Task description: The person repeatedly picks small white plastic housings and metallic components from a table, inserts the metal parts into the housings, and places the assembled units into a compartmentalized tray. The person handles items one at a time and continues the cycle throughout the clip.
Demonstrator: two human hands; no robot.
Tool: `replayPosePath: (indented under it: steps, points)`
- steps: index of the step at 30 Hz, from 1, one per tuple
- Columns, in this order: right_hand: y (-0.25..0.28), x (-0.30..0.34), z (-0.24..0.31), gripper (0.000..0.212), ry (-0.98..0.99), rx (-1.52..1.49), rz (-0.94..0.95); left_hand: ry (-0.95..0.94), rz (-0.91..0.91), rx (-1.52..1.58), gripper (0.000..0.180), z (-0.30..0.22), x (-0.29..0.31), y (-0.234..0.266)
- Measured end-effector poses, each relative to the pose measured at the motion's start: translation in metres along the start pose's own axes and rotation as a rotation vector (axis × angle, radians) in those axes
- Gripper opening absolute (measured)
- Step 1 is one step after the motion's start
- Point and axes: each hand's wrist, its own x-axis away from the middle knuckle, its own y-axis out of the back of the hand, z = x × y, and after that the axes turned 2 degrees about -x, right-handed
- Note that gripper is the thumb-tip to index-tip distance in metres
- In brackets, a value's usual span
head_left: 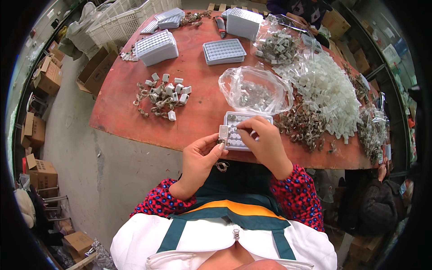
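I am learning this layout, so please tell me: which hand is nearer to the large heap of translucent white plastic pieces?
Right: the right hand, over the white rectangular plastic tray, is left of the heap; the left hand, by the tray's left edge, is farther left.

Red counter (198, 92), on it stacks of white trays (157, 50), open clear bag (245, 74), heap of translucent pieces (330, 92); small white blocks (169, 90) with cords

White crate (118, 28) — open cardboard box (95, 69) — grey floor (108, 180).
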Motion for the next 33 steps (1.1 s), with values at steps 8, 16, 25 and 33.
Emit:
replayPosePath:
  steps: [8, 16, 25, 33]
  points:
    - [-0.004, 0.027, 0.030, 0.014, 0.222, 0.122, -0.084, -0.099, 0.105, 0.030, 0.038, 0.001, 0.006, -0.011]
    - [-0.004, 0.031, 0.026, 0.015, 0.225, 0.123, -0.041, -0.077, 0.109, -0.013, 0.037, 0.005, 0.005, -0.009]
    - [0.002, 0.031, 0.024, 0.016, -0.103, -0.208, 0.059, -0.132, 0.087, 0.015, 0.033, 0.009, 0.003, -0.010]
    - [-0.001, 0.034, 0.027, 0.013, 0.134, 0.035, -0.019, -0.143, 0.055, 0.001, 0.032, 0.008, 0.010, -0.018]
